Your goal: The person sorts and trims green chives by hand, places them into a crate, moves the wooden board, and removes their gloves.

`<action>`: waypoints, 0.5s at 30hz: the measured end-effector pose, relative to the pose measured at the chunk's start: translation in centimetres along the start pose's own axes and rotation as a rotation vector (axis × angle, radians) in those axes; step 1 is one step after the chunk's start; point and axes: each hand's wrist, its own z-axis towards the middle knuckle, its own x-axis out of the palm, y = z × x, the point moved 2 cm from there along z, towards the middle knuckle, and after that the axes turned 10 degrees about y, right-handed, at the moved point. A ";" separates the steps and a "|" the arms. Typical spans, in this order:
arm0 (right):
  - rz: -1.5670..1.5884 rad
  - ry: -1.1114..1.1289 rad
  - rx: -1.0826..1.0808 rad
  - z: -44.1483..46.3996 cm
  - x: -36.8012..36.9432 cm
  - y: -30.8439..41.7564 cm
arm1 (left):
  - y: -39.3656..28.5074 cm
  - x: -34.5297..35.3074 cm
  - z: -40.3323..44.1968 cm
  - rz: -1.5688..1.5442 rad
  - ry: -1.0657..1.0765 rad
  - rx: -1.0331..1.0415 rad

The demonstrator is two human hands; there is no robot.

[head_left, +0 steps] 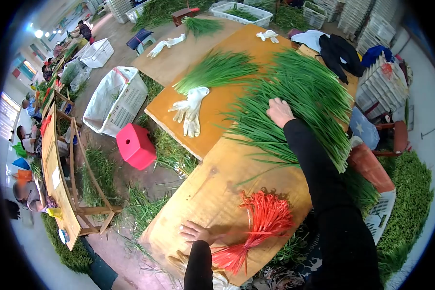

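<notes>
My right hand point(280, 113) reaches into a large pile of garlic chives point(309, 82) on the tabletop, its fingers curled into the leaves, the fingertips hidden. My left hand point(196, 233) lies on the bare wood of the near table point(203, 198), fingers spread, holding nothing. Right beside it is a bundle of red plastic strips point(268, 217), gathered tight at the middle and fanned out. A smaller bunch of chives point(217, 70) lies further back, with a pair of white gloves point(191, 111) in front of it.
A pink stool point(136, 146) and a lined white crate point(116, 101) stand on the floor to the left. More chives point(406, 208) are heaped at the right. Dark clothing point(340, 53) lies at the table's far right corner. Other people sit along a long table point(58, 193) at far left.
</notes>
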 end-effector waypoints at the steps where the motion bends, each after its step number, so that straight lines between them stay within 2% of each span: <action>1: -0.081 0.040 0.028 0.2 0.4 -0.1 | 0.0 0.0 -0.1 0.000 0.007 0.004; 2: -0.162 0.078 0.056 0.4 0.7 -0.2 | 0.0 -0.1 -0.1 0.000 0.014 0.008; 4: -0.118 -0.005 0.061 0.8 0.3 -0.2 | 0.0 -0.1 0.1 0.003 0.018 0.001; 6: 0.357 -0.134 0.272 1.5 -0.5 -1.2 | 0.1 0.2 0.4 0.034 0.037 -0.006; 8: 0.815 -0.308 0.081 3.8 0.0 -4.1 | -0.2 -0.4 -0.3 0.023 0.049 -0.002; 10: 1.165 -0.450 0.104 3.4 -3.1 -3.7 | -0.3 -0.6 -0.9 0.016 0.064 0.006; 12: 1.273 -0.455 0.076 1.7 -6.3 -3.4 | -0.4 -0.9 -1.2 0.023 0.070 0.009; 14: 1.393 -0.349 0.015 -2.9 -10.6 -1.8 | -0.3 -1.0 -1.2 0.031 0.063 0.027; 15: 1.311 -0.310 -0.047 -5.5 -11.8 -1.6 | -0.2 -1.0 -1.2 0.034 0.057 0.031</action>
